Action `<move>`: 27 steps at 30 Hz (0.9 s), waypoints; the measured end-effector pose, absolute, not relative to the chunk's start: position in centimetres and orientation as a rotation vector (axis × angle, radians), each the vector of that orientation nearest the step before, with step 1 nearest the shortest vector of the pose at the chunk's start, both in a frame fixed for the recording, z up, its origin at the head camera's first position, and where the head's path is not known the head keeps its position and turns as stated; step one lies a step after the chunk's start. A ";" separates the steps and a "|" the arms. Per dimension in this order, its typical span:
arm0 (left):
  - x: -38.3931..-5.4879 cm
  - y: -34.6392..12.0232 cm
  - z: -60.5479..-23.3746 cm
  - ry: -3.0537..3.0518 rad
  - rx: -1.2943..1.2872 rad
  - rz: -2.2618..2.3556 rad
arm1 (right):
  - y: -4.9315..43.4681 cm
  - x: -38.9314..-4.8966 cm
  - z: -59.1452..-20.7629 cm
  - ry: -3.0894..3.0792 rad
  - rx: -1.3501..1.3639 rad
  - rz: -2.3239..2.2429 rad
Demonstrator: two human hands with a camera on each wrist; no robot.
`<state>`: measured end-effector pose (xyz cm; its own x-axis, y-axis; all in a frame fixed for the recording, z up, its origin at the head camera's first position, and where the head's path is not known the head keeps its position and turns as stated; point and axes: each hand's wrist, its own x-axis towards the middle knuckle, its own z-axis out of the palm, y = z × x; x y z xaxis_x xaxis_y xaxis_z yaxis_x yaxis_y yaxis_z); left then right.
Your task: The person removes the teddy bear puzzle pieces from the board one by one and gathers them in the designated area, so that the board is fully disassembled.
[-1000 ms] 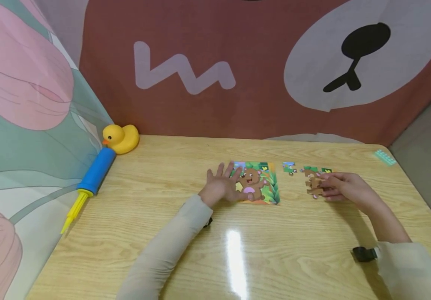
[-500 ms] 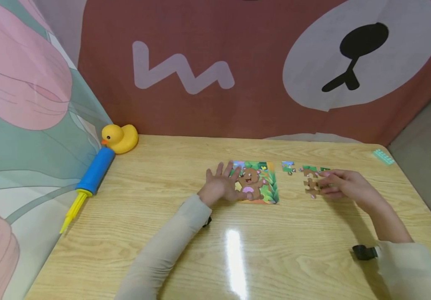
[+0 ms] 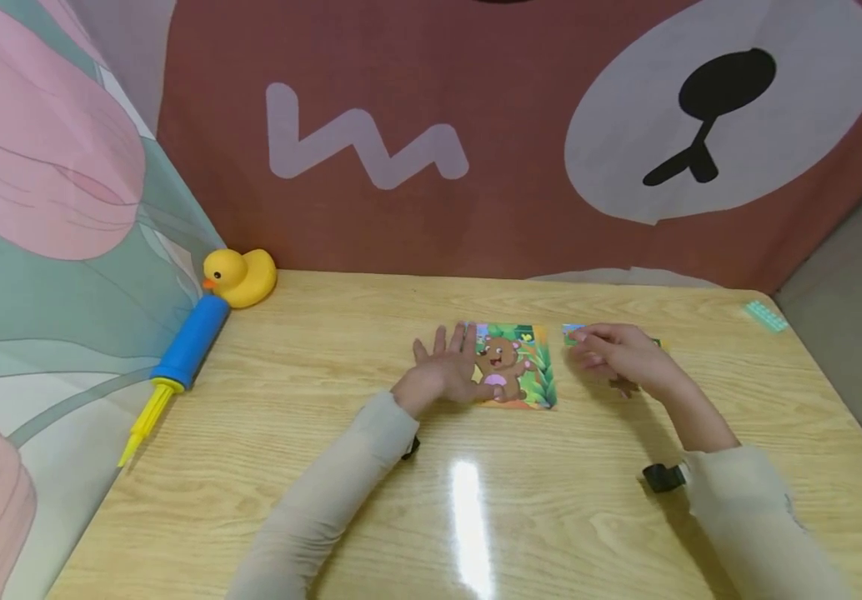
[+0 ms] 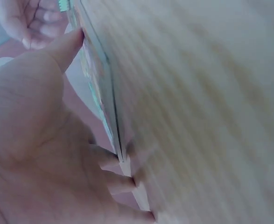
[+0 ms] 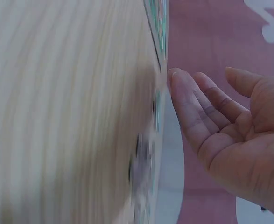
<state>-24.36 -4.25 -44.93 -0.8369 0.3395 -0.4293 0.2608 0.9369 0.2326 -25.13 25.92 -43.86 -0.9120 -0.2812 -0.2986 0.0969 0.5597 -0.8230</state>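
A picture puzzle (image 3: 536, 367) of a brown bear among green leaves lies flat near the middle of the table. My left hand (image 3: 442, 373) rests on its left side with fingers spread. In the left wrist view the thumb (image 4: 73, 42) touches the near edge of the puzzle board (image 4: 94, 70). My right hand (image 3: 626, 354) hovers over loose puzzle pieces, fingers slightly bent and nothing between them in the right wrist view. A blue and green piece (image 3: 570, 330) shows at its fingertips, and a brown piece (image 3: 623, 387) peeks out beneath the palm. The hand hides most of the others.
A yellow rubber duck (image 3: 243, 277) sits at the table's back left, beside a blue and yellow hand pump (image 3: 191, 342). At the back right corner lies a mint-green studded block (image 3: 765, 316). A printed cloth wall (image 3: 401, 225) stands behind the table.
My right hand has moved left from the brown pieces to above the blue and green piece, covering most loose pieces. The left hand has stayed on the puzzle.
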 end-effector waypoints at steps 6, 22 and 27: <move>-24.5 -5.5 -44.9 2.639 0.478 0.304 | 22.4 -25.9 -44.5 2.254 -0.224 -1.413; -26.1 -9.4 -44.3 2.611 0.433 0.302 | 17.2 -27.1 -44.8 2.267 -0.361 -1.308; -26.2 -9.0 -44.4 2.593 0.408 0.274 | 16.0 -27.4 -44.8 2.264 -0.330 -1.301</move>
<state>-26.22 -8.98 -44.41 -0.8315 0.3352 -0.4429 0.2354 0.9349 0.2656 -27.37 16.00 -44.78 -0.8434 -0.4431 -0.3039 0.0393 0.5131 -0.8574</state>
